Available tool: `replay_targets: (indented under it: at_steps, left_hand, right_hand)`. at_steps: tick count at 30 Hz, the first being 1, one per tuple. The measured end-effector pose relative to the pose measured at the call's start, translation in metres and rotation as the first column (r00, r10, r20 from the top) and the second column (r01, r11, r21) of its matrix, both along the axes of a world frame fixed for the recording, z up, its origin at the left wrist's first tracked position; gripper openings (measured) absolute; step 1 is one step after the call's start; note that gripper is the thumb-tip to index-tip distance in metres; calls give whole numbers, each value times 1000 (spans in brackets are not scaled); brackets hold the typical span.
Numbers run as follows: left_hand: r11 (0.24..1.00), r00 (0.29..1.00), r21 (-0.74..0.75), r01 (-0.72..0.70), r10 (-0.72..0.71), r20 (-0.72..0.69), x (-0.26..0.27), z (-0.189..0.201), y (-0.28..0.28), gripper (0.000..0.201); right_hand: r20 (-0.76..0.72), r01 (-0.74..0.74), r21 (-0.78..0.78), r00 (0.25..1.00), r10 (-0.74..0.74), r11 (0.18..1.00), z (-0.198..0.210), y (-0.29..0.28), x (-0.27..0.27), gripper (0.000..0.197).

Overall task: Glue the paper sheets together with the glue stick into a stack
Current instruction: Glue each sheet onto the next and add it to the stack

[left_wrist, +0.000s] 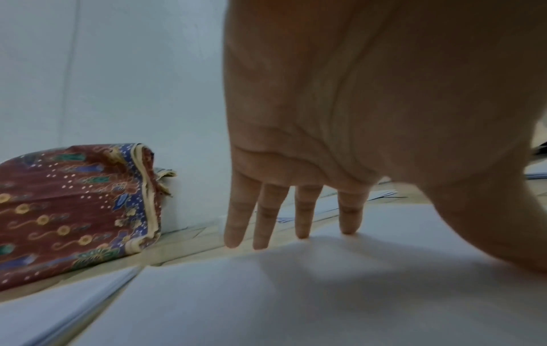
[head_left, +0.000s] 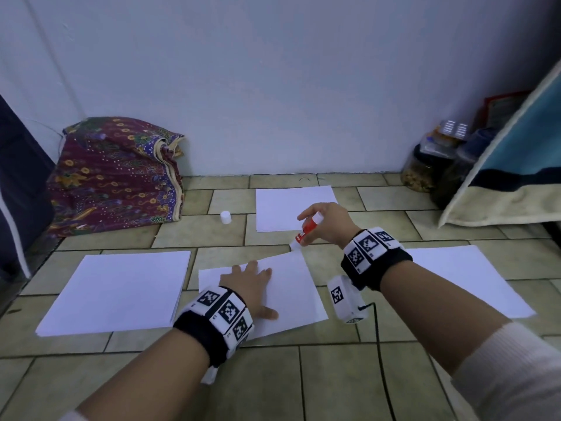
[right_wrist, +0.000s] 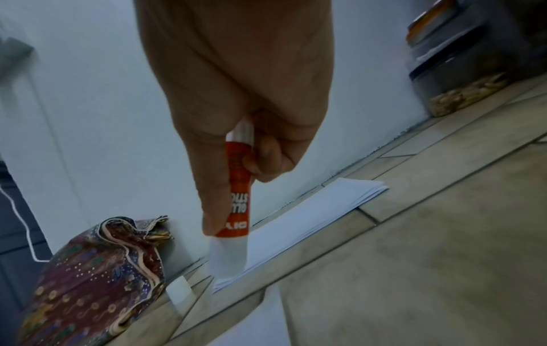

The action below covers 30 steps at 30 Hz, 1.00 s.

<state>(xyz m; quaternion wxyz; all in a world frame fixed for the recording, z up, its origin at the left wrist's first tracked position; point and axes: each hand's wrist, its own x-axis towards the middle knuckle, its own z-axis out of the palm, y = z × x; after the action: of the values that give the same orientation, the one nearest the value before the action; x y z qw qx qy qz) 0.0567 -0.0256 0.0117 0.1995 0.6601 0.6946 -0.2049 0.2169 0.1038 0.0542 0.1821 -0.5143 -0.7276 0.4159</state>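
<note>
Glue stick [head_left: 307,230], red body, is uncapped and tilted, glue end down, at the far right corner of the middle paper sheet [head_left: 291,287]. The right hand [head_left: 329,221] has thumb and fingers curled round its barrel; in the right wrist view the thumb [right_wrist: 216,206] runs down the red label and the white glue end sits low, near the sheet. Can't tell if the tip actually touches the paper.

The left hand [head_left: 252,284] lies flat on that middle sheet, fingers straight and spread, nothing gripped. In the left wrist view the fingertips [left_wrist: 302,231] press on the paper, palm raised a bit above it.

The middle sheet lies skewed on the tiled floor [head_left: 349,375], between the other papers. The left paper stack [head_left: 118,290] lies just beside it, near the floor's left edge. A far paper stack [head_left: 282,208] lies near the wall, behind the right hand. A right paper sheet [head_left: 473,275] lies past the right wrist, partly hidden by it.

The white cap [head_left: 226,216] stands on the floor, left of the far stack, apart from the sheets. A patterned cloth bundle [head_left: 115,174] sits in the far left corner against the wall. Jars [head_left: 425,168] are in the far right corner.
</note>
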Motion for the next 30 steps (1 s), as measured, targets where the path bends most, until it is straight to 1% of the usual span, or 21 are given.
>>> replay_targets:
  at_steps: [2, 4, 7, 9, 13, 16, 19, 22, 26, 30]
  left_hand:
    - [999, 1000, 51, 8, -7, -25, 5, 5, 2, 85]
    - [998, 999, 66, -1, 4, -33, 10, 7, 5, 83]
    - [997, 999, 72, -35, 37, -31, 16, 7, 9, 80]
    - [994, 999, 95, -46, 49, -24, 18, 7, 11, 76]
    - [994, 999, 111, -14, 17, -31, 17, 8, 18, 72]
    - [991, 999, 131, 31, -26, -34, 14, 6, 23, 75]
    - [989, 998, 136, 63, -59, -38, 9, 3, 28, 91]
    - [993, 996, 96, 73, -67, -63, 8, 2, 33, 105]
    - [991, 998, 120, 53, -49, -38, 7, 0, 34, 108]
    - [992, 998, 116, 54, -48, -49, 10, 4, 35, 104]
  right_hand:
    - [-19, 54, 26, 998, -53, 998, -4, -1, 4, 38]
    - [-31, 78, 42, 997, -77, 996, -10, -1, 6, 36]
    - [-21, 30, -3, 999, -30, 1000, -18, -1, 5, 34]
    - [-28, 24, 20, 999, -23, 1000, -21, -2, 6, 31]
    - [-92, 65, 93, 994, -57, 994, -24, -5, 5, 28]
    - [-119, 72, 113, 991, -58, 991, -26, -7, -1, 22]
    - [-78, 33, 132, 997, -23, 991, -28, -9, -11, 22]
    - [-10, -41, 157, 999, 43, 987, -29, -12, -21, 20]
    - [146, -167, 234, 980, 136, 958, -28, -11, -30, 19]
    - [285, -307, 259, 930, 231, 916, -27, -7, -32, 21]
